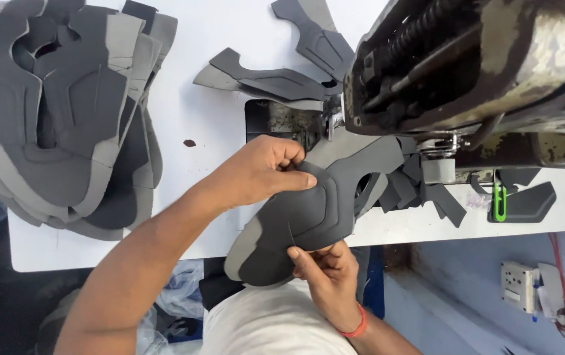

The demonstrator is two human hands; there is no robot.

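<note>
A dark grey shoe-upper panel (309, 213), edged in lighter grey, is curving upward at centre frame, its far end lying under the sewing machine, its near end overhanging the surface.

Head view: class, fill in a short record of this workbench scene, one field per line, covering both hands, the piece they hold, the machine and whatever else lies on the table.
Left hand: grips the upper edge of the grey shoe-upper piece
Right hand: pinches the piece's lower edge; red band on the wrist
Piece: dark grey, curved, reaching toward the needle area
Sewing machine: worn metal, at the right
White table: bears everything
Stack of grey pieces: far left
Loose grey pieces: behind the machine's plate
Green clip: right, below the machine
</note>
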